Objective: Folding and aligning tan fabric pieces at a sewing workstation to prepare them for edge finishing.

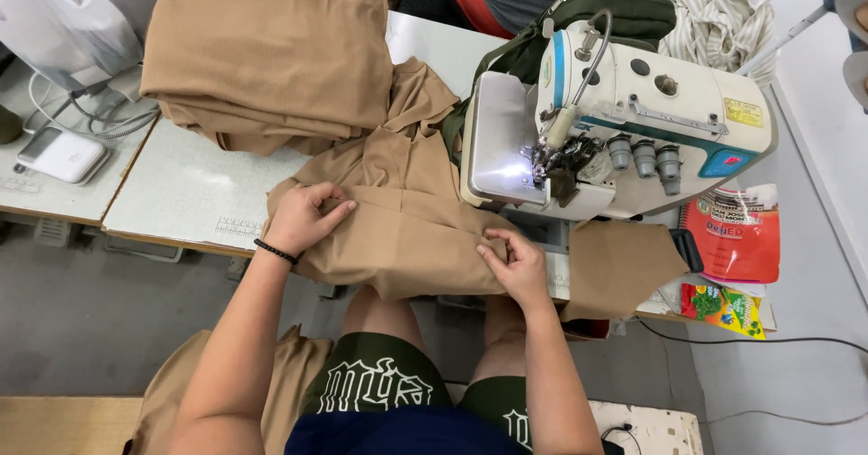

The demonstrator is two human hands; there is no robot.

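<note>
**A:** Nearest you, your left hand (303, 220) pinches a fold of the tan fabric piece (407, 229), fingers closed on its upper left edge. Your right hand (517, 270) is closed on the same piece at its lower right edge, thumb and fingers gripping the hem. The cloth lies on the desk (181, 193) in front of you, and its near edge hangs over the desk edge toward your lap.

**B:** So what can go wrong for you from here?

**A:** The overhang, I judge. If you loosen either hand, the weight of the hanging part could drag the piece off and pull your two layers out of line.

**B:** And further in?

**A:** Just past your right hand sits the overlock machine (624, 120), its lit needle area (542, 161) close to the fabric's right end. Your fingers are near that end; if you feed with the hand that close, a fingertip could come under the foot. A wrinkle held in your left pinch could also get stitched in as a pleat.

**B:** Anything at the back?

**A:** The tan stack (271, 48) rests on the far part of the desk and touches your piece. Pulling hard might tug its lower layers along. A loose tan scrap (619, 265) lies right of the machine, apart from your work.
</note>
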